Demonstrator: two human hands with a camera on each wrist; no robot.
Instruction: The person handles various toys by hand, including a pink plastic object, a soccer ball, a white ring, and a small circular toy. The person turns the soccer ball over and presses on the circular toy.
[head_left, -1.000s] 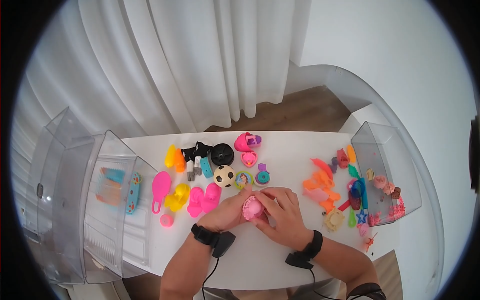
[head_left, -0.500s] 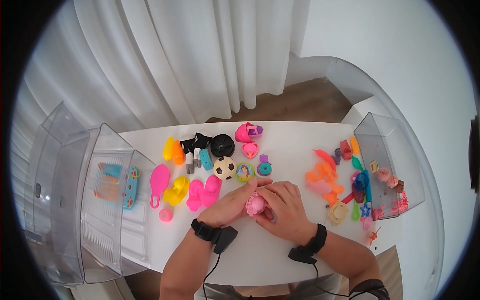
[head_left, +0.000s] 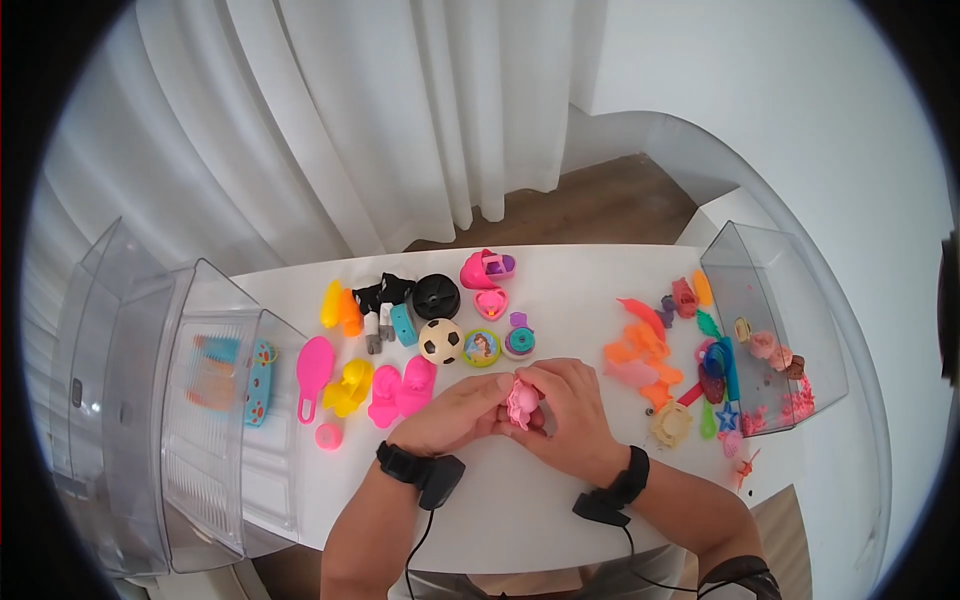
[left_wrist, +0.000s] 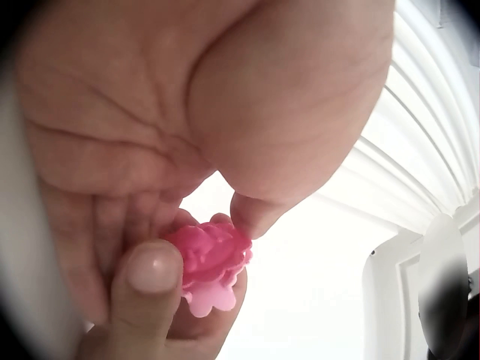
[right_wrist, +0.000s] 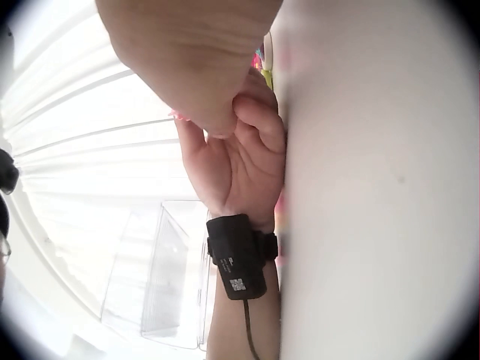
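Note:
A small pink toy with a scalloped rim [head_left: 521,403] is held between both hands over the near middle of the table. My right hand [head_left: 577,425] pinches it, thumb on the near side and fingers on the far side. From the other side my left hand [head_left: 455,412] holds it too, the thumb at its edge. The left wrist view shows the pink toy [left_wrist: 214,262] closer, with petal-like lobes along its lower edge and the right thumb [left_wrist: 150,285] pressing its side. In the right wrist view the hands hide nearly all of it.
Beyond the hands lie a toy football [head_left: 441,341], a round picture lid [head_left: 481,347], a black wheel [head_left: 436,297] and pink moulds [head_left: 415,385]. Orange toys [head_left: 643,350] and a clear bin [head_left: 790,400] are on the right. Clear drawers [head_left: 205,490] stand on the left.
The pink toy has turned in the hands, from its rounded face upward to more edge-on, and has shifted slightly right. The right fingers have moved round it; the view has shifted a little.

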